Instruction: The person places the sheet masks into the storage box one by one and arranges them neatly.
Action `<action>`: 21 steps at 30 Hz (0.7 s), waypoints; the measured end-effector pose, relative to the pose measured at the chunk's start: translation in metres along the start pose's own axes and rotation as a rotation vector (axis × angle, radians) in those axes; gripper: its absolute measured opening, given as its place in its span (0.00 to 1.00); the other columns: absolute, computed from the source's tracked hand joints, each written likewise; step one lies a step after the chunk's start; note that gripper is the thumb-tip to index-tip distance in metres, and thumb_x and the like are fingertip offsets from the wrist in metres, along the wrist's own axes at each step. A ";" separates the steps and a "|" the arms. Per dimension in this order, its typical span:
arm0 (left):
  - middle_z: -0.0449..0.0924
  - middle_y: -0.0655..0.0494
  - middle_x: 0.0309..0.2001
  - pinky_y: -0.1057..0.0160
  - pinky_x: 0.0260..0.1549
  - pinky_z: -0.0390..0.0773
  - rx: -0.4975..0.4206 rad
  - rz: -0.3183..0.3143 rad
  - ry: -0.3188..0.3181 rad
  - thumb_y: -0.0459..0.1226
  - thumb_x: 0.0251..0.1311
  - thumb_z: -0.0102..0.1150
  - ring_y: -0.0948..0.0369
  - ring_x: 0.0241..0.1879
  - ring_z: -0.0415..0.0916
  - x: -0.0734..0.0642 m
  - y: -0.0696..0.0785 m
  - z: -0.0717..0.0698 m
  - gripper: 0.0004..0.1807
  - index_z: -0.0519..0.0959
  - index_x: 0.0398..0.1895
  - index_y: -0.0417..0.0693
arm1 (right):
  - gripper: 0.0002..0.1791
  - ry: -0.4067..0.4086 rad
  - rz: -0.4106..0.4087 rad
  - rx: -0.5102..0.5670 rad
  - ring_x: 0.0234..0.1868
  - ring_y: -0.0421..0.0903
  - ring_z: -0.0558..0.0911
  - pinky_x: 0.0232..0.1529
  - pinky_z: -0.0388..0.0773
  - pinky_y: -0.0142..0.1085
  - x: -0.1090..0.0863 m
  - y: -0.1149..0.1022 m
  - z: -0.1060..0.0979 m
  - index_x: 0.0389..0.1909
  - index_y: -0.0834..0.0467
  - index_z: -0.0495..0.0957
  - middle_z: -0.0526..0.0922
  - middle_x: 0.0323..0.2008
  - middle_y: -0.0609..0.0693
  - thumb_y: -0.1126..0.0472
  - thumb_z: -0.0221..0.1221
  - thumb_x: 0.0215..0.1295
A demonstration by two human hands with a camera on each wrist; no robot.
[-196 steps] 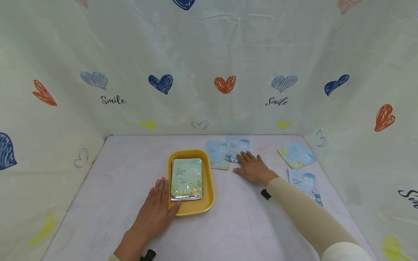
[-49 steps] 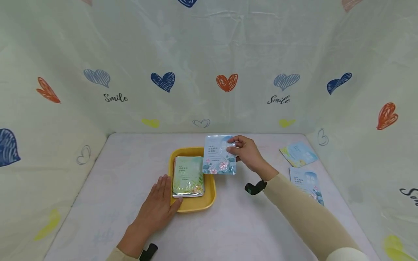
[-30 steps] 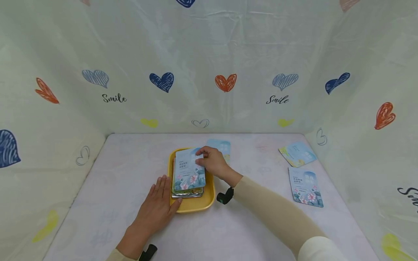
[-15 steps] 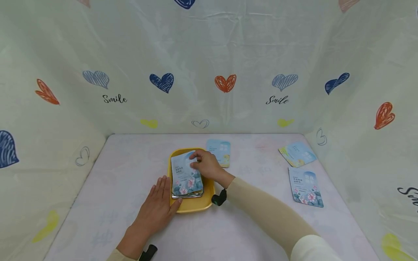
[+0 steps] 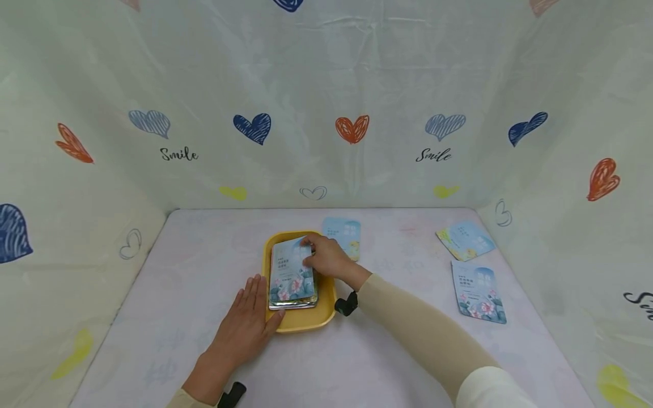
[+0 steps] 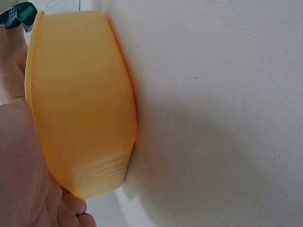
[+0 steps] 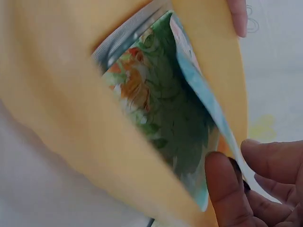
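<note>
step: looks like stacking // right hand (image 5: 330, 260) grip's pinching a blue packet (image 5: 289, 275), tilted over the green packet (image 7: 163, 101) in the yellow tray (image 5: 303, 323) // left hand (image 5: 245, 317) unclenched, straight fingers against the tray // next: prob lay it flat, let go

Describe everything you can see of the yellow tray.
The yellow tray is an open container with rounded corners, a raised rim and sloping walls, apparently smooth plastic. It sits open side up on the pale table, partly filled by a pile of packets, its near end bare. The left hand rests against its left rim; the right hand hides part of its far right side.
</note>
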State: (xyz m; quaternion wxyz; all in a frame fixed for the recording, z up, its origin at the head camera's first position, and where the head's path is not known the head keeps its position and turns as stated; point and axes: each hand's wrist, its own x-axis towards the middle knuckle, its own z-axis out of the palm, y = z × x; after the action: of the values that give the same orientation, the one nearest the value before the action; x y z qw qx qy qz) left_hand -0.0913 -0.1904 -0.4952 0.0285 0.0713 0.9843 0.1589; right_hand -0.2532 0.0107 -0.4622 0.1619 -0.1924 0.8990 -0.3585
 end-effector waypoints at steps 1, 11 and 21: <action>0.49 0.30 0.83 0.37 0.79 0.56 -0.001 -0.002 -0.001 0.56 0.78 0.53 0.37 0.83 0.47 0.000 0.000 0.000 0.50 0.47 0.83 0.28 | 0.26 -0.005 0.006 -0.002 0.40 0.45 0.86 0.39 0.86 0.34 -0.001 0.000 -0.001 0.69 0.58 0.76 0.86 0.56 0.59 0.62 0.66 0.72; 0.49 0.30 0.83 0.37 0.79 0.55 -0.002 -0.019 -0.011 0.56 0.78 0.53 0.37 0.83 0.46 0.000 0.001 -0.002 0.50 0.47 0.83 0.28 | 0.25 0.085 0.045 0.054 0.46 0.51 0.90 0.42 0.90 0.38 -0.006 0.005 -0.008 0.68 0.60 0.76 0.87 0.56 0.60 0.62 0.65 0.72; 0.48 0.31 0.83 0.37 0.80 0.55 -0.005 -0.021 -0.013 0.56 0.78 0.52 0.38 0.84 0.45 0.000 0.000 0.001 0.49 0.47 0.83 0.29 | 0.17 0.259 -0.046 0.050 0.40 0.52 0.90 0.42 0.89 0.41 -0.006 0.024 -0.020 0.61 0.63 0.80 0.89 0.50 0.58 0.60 0.58 0.78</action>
State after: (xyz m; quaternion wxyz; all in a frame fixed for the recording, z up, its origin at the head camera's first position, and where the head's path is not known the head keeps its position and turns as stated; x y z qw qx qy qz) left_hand -0.0917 -0.1902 -0.4959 0.0367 0.0621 0.9844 0.1605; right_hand -0.2622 0.0409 -0.4650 0.0409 -0.1608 0.8985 -0.4065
